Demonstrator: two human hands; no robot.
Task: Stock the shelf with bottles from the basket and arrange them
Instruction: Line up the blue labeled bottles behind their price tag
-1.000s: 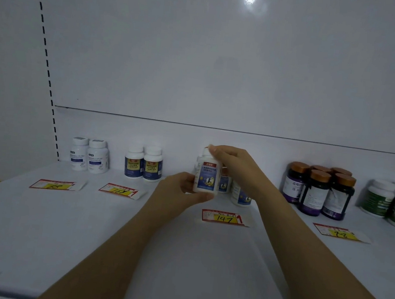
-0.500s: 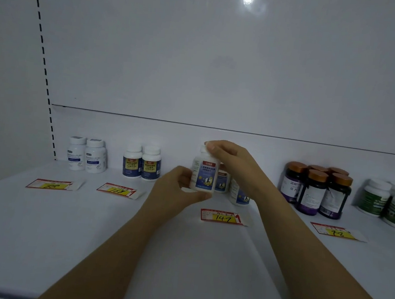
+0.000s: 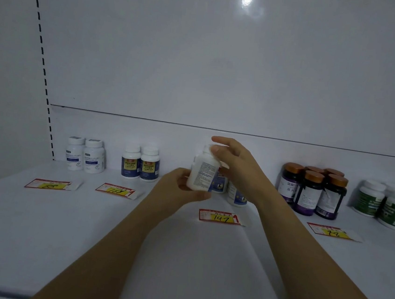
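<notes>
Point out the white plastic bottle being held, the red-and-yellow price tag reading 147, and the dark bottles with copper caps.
white plastic bottle point(image 3: 202, 174), head view, label side.
147 price tag point(image 3: 219, 217), head view, yellow centre.
copper-capped dark bottles point(image 3: 308, 197), head view, front bottle's label.

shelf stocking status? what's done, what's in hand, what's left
Done: grouped bottles stand along the back of the shelf, including dark amber-capped bottles at right. In hand: the left hand and right hand hold a white bottle, tilted, small-print side toward the camera. Left: setting it down above the 147 price tag. The basket is out of view.
</notes>
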